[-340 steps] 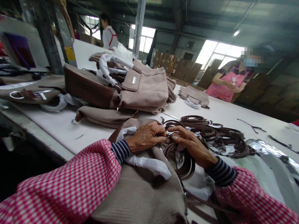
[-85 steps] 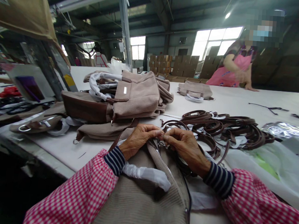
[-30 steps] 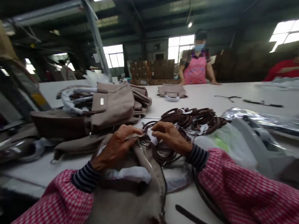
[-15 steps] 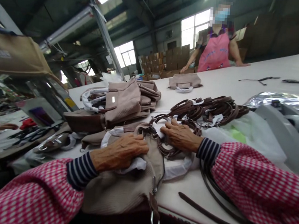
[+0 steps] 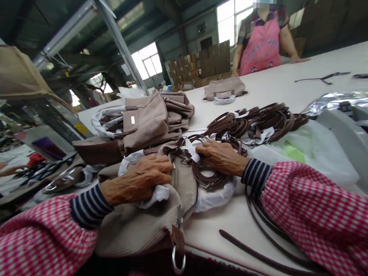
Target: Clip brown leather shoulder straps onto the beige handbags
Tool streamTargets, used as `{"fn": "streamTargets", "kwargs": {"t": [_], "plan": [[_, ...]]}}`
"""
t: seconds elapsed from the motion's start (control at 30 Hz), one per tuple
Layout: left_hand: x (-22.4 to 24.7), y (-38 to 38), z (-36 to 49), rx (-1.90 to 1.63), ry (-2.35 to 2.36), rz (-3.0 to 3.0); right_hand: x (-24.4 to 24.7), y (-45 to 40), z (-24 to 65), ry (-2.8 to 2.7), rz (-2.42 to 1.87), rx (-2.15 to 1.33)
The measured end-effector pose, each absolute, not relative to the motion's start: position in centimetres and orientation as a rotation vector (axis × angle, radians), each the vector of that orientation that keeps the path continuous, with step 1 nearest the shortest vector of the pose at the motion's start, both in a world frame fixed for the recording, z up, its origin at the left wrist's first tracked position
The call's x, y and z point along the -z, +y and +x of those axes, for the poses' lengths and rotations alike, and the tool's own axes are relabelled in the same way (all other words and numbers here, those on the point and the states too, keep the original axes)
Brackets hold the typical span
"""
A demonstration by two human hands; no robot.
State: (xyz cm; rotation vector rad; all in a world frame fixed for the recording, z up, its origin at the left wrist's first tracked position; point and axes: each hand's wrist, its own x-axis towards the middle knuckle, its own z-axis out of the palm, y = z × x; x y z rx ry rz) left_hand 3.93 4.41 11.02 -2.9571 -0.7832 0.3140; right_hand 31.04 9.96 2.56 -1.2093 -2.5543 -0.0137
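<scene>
A taupe ribbed handbag (image 5: pixel 133 229) lies at the table's front edge, its zipper side turned up and a silver clasp (image 5: pixel 178 261) hanging past the edge. My left hand (image 5: pixel 138 179) is closed on the bag's upper part, beside a handle wrapped in white tissue (image 5: pixel 158 195). Just right of the bag, my right hand (image 5: pixel 221 158) closes on a coiled brown strap (image 5: pixel 200 177), with its thumb and fingers by a white paper tag (image 5: pixel 191 150). The fingertips of both hands are partly hidden.
Stacked handbags (image 5: pixel 145 120) stand behind my left hand. More coiled straps (image 5: pixel 251 121) are piled beyond my right hand, near clear plastic (image 5: pixel 321 152). A loose strap (image 5: pixel 257 258) lies at the front right. Across the table, a person in a pink apron (image 5: pixel 262 46) stands near another bag (image 5: pixel 224 88).
The view has tilted down slightly, so things sit a little higher and further left. Both hands stay at the bag and the strap coil. The person across has drawn one arm in.
</scene>
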Motion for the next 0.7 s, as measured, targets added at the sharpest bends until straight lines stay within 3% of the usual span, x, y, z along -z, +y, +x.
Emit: {"fn": "streamTargets", "kwargs": {"t": [0.17, 0.47, 0.7], "plan": [[-12.1, 3.8, 2.7, 0.002, -0.825, -3.103, -5.2, 9.7, 31.5, -2.431, -1.141, -0.093], [-11.5, 4.2, 3.7, -0.013, -0.852, -3.16, -10.4, 7.9, 30.1, -2.4, -1.106, 0.219], [-11.0, 4.2, 3.6, 0.311, -0.908, -3.126, -9.9, 8.8, 28.9, -2.445, -0.935, -0.391]]}}
